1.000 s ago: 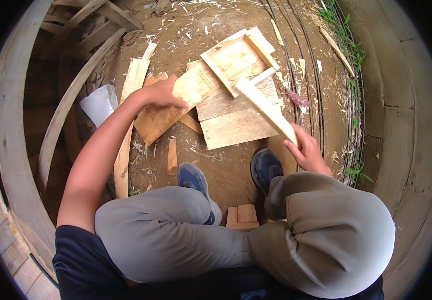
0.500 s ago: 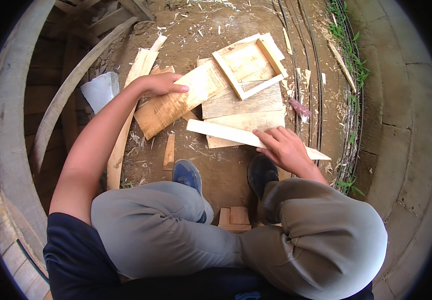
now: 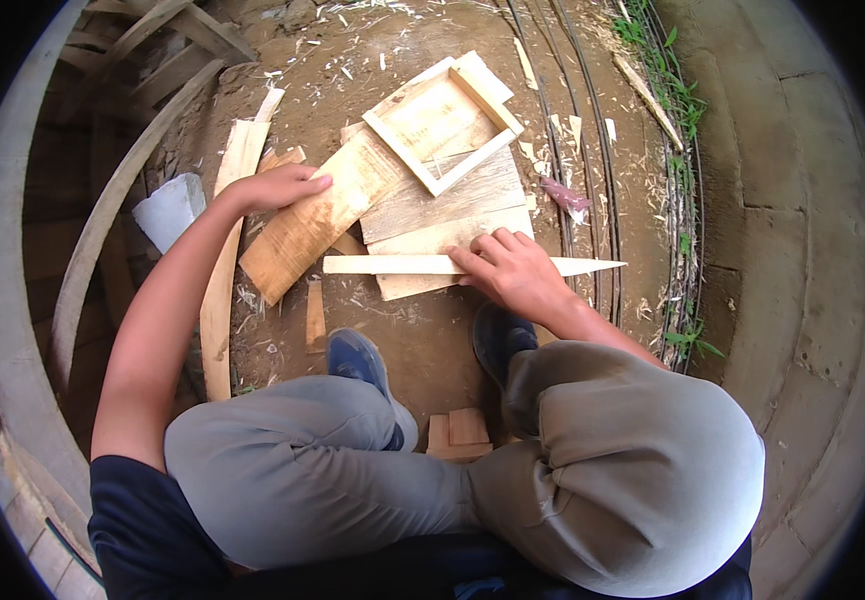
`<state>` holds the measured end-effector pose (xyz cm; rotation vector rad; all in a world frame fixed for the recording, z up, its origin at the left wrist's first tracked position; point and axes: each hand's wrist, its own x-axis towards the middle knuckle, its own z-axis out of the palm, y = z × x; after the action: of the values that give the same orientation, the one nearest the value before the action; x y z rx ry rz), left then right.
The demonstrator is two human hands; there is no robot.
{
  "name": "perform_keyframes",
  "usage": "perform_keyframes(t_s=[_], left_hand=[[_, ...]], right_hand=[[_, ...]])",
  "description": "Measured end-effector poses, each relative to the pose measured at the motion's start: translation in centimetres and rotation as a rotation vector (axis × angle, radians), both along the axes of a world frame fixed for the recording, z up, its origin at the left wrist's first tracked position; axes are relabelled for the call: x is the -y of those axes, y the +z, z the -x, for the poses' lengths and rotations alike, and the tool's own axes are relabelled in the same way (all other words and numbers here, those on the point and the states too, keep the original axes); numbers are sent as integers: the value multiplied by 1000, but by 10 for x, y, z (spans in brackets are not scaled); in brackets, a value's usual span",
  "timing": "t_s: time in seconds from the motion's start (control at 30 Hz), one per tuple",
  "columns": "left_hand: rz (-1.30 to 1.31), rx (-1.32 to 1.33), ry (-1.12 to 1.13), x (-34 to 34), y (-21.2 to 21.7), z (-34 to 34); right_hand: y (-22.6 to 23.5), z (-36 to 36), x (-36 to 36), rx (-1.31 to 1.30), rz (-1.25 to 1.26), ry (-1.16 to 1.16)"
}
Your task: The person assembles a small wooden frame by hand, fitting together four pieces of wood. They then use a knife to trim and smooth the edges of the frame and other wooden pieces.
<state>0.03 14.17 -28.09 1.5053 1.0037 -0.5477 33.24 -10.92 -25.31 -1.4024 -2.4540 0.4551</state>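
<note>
My left hand (image 3: 278, 187) grips the upper left edge of a flat wooden board (image 3: 325, 215), thumb on top and fingers underneath out of sight. That board slants across the ground, its far end by a shallow rectangular wooden frame (image 3: 499, 143). In my right hand (image 3: 518, 268) is a narrow pale wooden strip (image 3: 393, 264) with a pointed right end, held near its middle and lying level from left to right. Beneath the strip and the frame lie a weathered grey plank (image 3: 443, 207) and a paler plank (image 3: 458, 232).
Long wooden slats (image 3: 228, 230) and a whitish block (image 3: 170, 211) lie left. A small wedge of wood (image 3: 315, 318) rests before my left shoe (image 3: 361, 362). Dark cables (image 3: 605, 150) run along the right beside a block wall (image 3: 778, 250). Small wood blocks (image 3: 460, 432) sit between my feet.
The pale strip has turned from a slant to nearly level, and my right hand has shifted up and left with it. My left hand still holds the board; the whole view has shifted slightly.
</note>
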Motion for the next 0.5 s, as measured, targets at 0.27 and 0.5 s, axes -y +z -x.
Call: perform_keyframes(t_s=[0.27, 0.5], left_hand=[[-417, -4, 301, 28, -16, -20], [-634, -61, 404, 38, -16, -24]], right_hand=[[9, -9, 2, -12, 128, -85], [11, -24, 12, -22, 126, -102]])
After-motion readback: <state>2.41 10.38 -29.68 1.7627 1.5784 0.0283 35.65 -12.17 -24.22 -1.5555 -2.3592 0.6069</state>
